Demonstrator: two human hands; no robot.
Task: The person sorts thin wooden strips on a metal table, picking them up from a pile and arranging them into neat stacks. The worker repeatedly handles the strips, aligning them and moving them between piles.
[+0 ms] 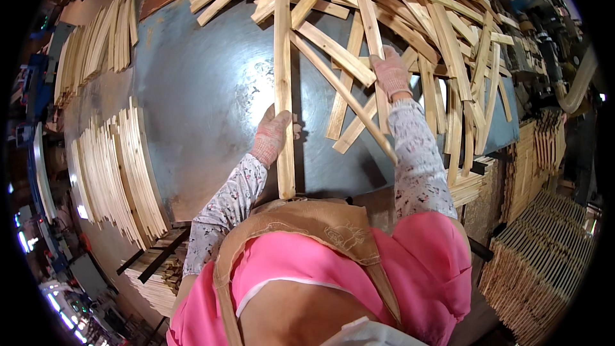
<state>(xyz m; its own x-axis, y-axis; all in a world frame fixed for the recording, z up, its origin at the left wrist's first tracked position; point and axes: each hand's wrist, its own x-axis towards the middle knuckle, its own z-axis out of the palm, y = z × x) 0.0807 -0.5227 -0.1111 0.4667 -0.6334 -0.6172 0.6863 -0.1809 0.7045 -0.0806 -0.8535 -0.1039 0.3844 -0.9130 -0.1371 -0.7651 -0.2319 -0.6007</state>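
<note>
My left hand (271,136), in a pinkish work glove, is closed round the lower half of a long wooden slat (282,57). That slat stretches away from me over the grey metal tabletop (198,109), its near end close to my apron. Farther right, my gloved right hand (391,72) grips another wooden slat (369,19) at the edge of the heap. Between my hands several loose slats (339,54) lie crossed at angles. The glove hides part of each held slat.
A tangled heap of slats (442,25) covers the far and right side of the table. Neat rows of slats (112,176) lie at the left, with another bundle (118,32) behind. Stacked wood (538,250) stands at the lower right; a pipe (578,83) and machinery are at far right.
</note>
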